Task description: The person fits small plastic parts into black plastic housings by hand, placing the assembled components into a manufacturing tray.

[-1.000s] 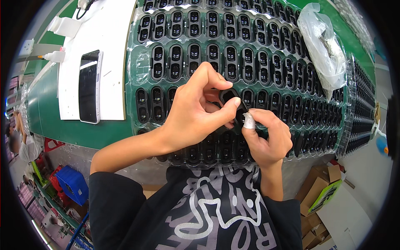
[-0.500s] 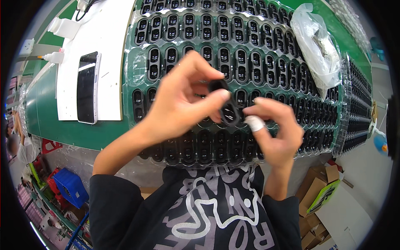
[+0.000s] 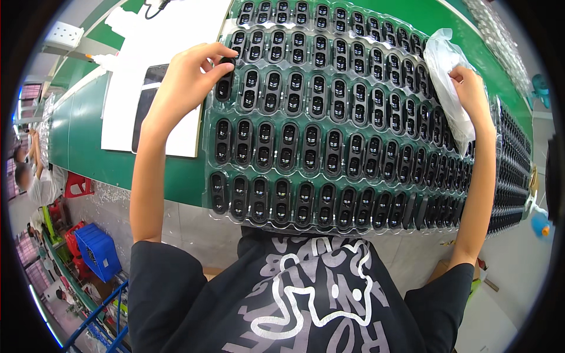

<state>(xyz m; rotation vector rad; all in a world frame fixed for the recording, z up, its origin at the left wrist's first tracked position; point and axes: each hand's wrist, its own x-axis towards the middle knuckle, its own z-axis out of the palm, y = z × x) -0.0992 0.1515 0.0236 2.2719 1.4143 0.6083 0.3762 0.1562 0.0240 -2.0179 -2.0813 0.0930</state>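
A clear blister tray (image 3: pixel 207 194) holds rows of black oblong pieces, each with two glossy rounded windows. At its upper left, my left hand (image 3: pixel 191 76) pinches one black oblong piece (image 3: pixel 223 88) by its top end, over the leftmost slot of the third row from my side. My right hand (image 3: pixel 469 91) is at a translucent plastic bag (image 3: pixel 442 59) lying on the tray's far right. Its fingers are curled and closed against the bag; what lies between the fingertips is hidden.
Left of the tray, a dark-screened phone (image 3: pixel 144 106) lies on a white board (image 3: pixel 120 126) upon the green table (image 3: pixel 76 138). A white bottle (image 3: pixel 105 60) stands beyond. More filled trays (image 3: pixel 511 159) are at the right. A blue crate (image 3: pixel 97 250) sits on the floor.
My hands have parted from the middle. The left has carried the black oblong piece to the tray's upper left; the right has moved to the plastic bag. The view has shifted.
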